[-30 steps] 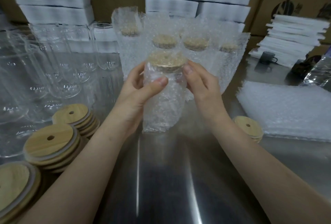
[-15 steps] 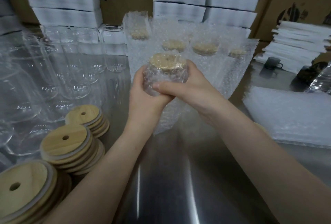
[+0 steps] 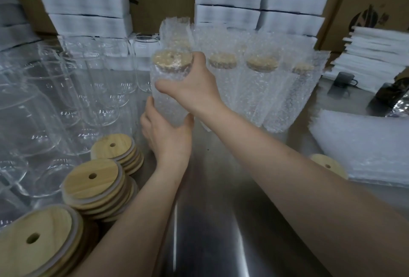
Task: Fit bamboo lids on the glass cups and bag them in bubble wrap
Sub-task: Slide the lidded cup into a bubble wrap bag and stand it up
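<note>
A bagged glass cup [image 3: 169, 97], lid end up and sheathed in bubble wrap, is held over the middle of the steel surface [image 3: 221, 221], toward its far edge. Its bamboo lid [image 3: 171, 59] sits on the mouth and shows through the wrap, straw hole upward. The right hand [image 3: 195, 87] clamps the upper part of the cup. Its thumb lies across the near side below the lid, its fingers curl round the far side by the lid's rim, and the forearm runs in from the near right corner. The left hand [image 3: 168, 137] grips the lower end from beneath, fingers up the left side and thumb up the right side, with its forearm rising from the near edge. The two hands sit one above the other on the same cup. The left hand hides the cup's base, so whether it touches the surface cannot be told. Just behind and to the right stands a row of lidded, bagged cups [image 3: 262, 90]. Bare glass cups [image 3: 66, 99] crowd the far left of the surface, and stacks of loose lids [image 3: 97, 179] occupy the near left corner. A further lid [image 3: 327, 165] lies near the right edge, just beside a pile of flat bubble-wrap bags [image 3: 365, 148].
</note>
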`<state>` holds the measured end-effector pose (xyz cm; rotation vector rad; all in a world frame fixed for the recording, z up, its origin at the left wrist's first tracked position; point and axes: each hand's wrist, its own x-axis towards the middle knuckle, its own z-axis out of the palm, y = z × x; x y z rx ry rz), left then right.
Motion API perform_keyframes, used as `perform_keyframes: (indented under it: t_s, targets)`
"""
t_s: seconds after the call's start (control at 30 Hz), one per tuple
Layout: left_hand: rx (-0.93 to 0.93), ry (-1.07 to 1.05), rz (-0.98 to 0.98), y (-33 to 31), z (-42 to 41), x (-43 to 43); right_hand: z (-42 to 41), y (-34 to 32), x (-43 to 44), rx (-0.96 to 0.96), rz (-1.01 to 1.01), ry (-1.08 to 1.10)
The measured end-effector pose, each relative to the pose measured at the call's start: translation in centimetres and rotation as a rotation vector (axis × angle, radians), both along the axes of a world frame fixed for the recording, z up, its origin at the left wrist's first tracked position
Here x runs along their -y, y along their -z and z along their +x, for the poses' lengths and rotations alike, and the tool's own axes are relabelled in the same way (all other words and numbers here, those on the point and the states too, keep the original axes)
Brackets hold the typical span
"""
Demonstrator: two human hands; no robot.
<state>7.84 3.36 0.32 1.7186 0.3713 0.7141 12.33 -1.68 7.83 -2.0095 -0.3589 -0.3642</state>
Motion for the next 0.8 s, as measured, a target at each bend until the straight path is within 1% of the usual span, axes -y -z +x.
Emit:
perform_keyframes:
  t_s: [0.1,0.27,0.4,0.47,0.57,0.67,0.8]
  targets:
    - [-0.008,0.040,-0.037,0.7,0.8,-0.3,1.0,-0.2,-0.8,0.032,-0.023,0.021]
    - [0.024,0.181,-0.109,0.8,1.4,-0.1,2.3,-0.3,-1.0,0.001,-0.182,0.065]
    - [-0.036,0.242,-0.172,0.4,1.5,-0.1,2.7,-1.0,-0.9,-0.008,-0.251,0.097]
    - [-0.039,0.276,-0.234,0.1,2.0,-0.1,2.7,-1.4,-1.1,-0.009,-0.311,0.121]
    - [-0.035,0.283,-0.323,-0.9,2.7,0.1,2.6,-2.1,-1.3,0.017,-0.443,0.159]
    - [-0.026,0.259,-0.351,-1.4,3.1,0.6,2.5,-2.7,-1.4,0.037,-0.588,0.196]
    - [-0.015,0.271,-0.370,-1.1,3.7,0.8,2.8,-3.0,-1.1,0.028,-0.664,0.209]
